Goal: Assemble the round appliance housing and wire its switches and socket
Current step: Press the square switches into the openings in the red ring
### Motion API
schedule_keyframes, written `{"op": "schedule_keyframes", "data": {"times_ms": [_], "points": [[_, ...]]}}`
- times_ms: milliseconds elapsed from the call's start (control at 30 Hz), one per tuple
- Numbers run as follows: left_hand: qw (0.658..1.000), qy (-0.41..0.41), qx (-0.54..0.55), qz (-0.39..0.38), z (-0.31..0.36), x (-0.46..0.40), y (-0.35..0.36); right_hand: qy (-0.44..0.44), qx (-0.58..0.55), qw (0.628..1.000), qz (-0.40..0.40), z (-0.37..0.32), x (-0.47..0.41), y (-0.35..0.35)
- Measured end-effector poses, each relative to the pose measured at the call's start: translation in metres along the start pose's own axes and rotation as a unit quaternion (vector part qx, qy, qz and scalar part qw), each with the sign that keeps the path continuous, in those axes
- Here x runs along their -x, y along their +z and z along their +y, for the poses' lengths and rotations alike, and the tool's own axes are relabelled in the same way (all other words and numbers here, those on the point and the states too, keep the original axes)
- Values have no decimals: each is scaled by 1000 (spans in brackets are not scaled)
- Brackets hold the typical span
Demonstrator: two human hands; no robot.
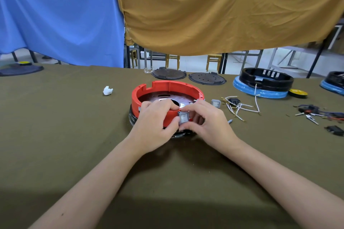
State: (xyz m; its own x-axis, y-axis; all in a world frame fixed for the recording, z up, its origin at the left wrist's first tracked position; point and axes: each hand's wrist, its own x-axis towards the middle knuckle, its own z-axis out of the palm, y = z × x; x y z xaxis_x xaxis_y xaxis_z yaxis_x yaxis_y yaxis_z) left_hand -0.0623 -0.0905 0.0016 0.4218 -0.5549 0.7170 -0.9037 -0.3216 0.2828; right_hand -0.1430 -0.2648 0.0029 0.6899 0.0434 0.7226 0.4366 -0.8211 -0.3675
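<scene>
A red round housing [167, 87] sits on a black base in the middle of the olive-covered table [55, 126]. A grey rocker switch [184, 118] is at the housing's near wall. My left hand [154, 124] curls over the red rim, with its thumb against the switch's left side. My right hand [206, 121] pinches the switch from the right. A second grey switch [216, 103] lies to the right of the housing, beside a black socket [234, 101] and a bundle of white wires [240, 108].
Two dark round plates [168, 74] [207, 78] lie behind the housing. A black housing on a blue base [264, 83] stands at the back right, with a yellow disc [297, 92] beside it. Loose connectors and wires [316, 113] lie far right. A white scrap [107, 90] lies left.
</scene>
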Motion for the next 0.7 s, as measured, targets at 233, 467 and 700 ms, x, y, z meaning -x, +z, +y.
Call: {"op": "schedule_keyframes", "data": {"times_ms": [233, 467, 700], "points": [[1000, -9, 11, 2, 2, -1, -1, -2, 51, 999, 14, 9, -3, -9], [1000, -23, 9, 5, 5, 0, -1, 13, 72, 994, -77, 12, -5, -12], [998, -37, -50, 9, 6, 1, -2, 17, 59, 995, -74, 8, -5, -13]]}}
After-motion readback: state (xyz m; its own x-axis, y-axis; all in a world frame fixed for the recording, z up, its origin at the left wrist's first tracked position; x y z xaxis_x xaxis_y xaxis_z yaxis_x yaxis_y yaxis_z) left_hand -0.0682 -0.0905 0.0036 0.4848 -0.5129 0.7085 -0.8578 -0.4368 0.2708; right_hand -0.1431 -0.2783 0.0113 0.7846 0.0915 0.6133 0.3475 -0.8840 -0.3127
